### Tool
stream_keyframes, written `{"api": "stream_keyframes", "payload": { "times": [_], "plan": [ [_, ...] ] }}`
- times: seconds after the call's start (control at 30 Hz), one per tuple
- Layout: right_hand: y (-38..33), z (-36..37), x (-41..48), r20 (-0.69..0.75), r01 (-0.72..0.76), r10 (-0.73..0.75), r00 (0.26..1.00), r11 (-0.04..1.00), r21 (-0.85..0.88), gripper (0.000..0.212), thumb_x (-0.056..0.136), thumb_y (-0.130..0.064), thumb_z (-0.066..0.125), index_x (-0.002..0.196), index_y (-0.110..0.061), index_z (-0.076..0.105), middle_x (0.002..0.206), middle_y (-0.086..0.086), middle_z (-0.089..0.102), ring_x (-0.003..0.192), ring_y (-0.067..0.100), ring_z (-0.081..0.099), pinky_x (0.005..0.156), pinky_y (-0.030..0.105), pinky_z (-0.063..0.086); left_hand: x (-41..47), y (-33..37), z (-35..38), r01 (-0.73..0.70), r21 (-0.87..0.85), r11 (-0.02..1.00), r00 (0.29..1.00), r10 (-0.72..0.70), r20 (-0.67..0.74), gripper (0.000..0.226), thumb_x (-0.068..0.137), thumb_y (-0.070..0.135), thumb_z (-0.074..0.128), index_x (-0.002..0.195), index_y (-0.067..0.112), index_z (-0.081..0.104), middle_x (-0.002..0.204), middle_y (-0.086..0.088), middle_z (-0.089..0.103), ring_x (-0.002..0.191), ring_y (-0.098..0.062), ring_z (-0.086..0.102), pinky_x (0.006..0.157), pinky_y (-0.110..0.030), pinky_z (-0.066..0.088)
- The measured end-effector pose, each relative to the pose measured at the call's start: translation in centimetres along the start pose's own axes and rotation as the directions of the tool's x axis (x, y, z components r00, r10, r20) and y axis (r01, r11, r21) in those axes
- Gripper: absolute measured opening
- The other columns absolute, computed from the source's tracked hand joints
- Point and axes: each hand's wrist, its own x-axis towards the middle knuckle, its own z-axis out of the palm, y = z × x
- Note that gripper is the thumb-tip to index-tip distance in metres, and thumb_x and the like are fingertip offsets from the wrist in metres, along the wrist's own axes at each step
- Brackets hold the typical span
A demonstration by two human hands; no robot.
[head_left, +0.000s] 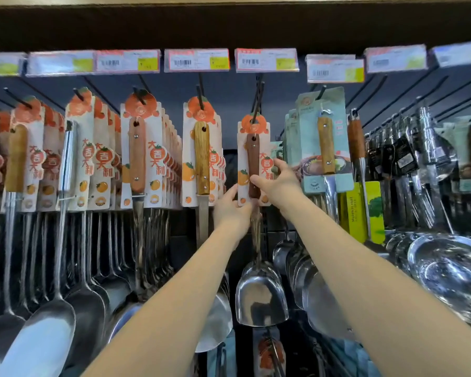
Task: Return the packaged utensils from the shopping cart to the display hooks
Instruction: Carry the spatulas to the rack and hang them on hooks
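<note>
I have both hands up on the packaged spatula (253,159). My right hand (279,183) pinches the card at its right edge, thumb across the wooden handle and fingers tucked behind. My left hand (230,206) holds the card's bottom left corner, index finger lying up along the left edge.

The orange top of the card sits over the front end of the hook (258,96), under the middle price tag (267,59). The spatula hangs straight below, its steel blade (260,297) well under my wrists. I judge this one is threaded on or nearly so, and it only needs sliding back and letting go.

The rows of orange-card utensils (142,153) to the left and green-card ones (324,137) to the right look full.

The shopping cart is out of view, so I cannot tell how many pieces are left. My fingers cover the card's lower edge, and blur keeps me from seeing whether the hole is fully on the hook.
</note>
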Motion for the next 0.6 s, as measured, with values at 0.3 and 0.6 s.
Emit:
{"api": "stream_keyframes", "payload": {
  "times": [0.3,0.6],
  "plan": [
    [1.4,1.0,1.2,-0.013,0.001,-0.001,1.000,1.000,0.009,0.055,0.096,-0.009,0.071,0.146,-0.014,0.049,0.130,0.005,0.064,0.113,0.020,0.060,0.061,0.012,0.048,1.7,-1.1,0.6,0.036,0.038,0.999,0.999,-0.036,-0.003,0.030,0.099,0.014,0.062,0.091,0.043,0.061,0.099,-0.004,0.074,0.094,-0.028,0.070,0.086,-0.046,0.058],
    [1.0,0.6,-0.6,-0.020,-0.024,0.021,1.000,0.982,-0.186,0.056,0.099,-0.013,0.068,0.150,-0.019,0.046,0.136,0.004,0.064,0.127,0.024,0.060,0.095,0.031,0.049,0.4,-1.2,1.4,0.102,0.142,0.985,0.994,-0.095,-0.058,0.034,0.097,0.032,0.067,0.128,0.024,0.058,0.110,0.001,0.070,0.099,-0.021,0.067,0.082,-0.036,0.055]
  ]
}}
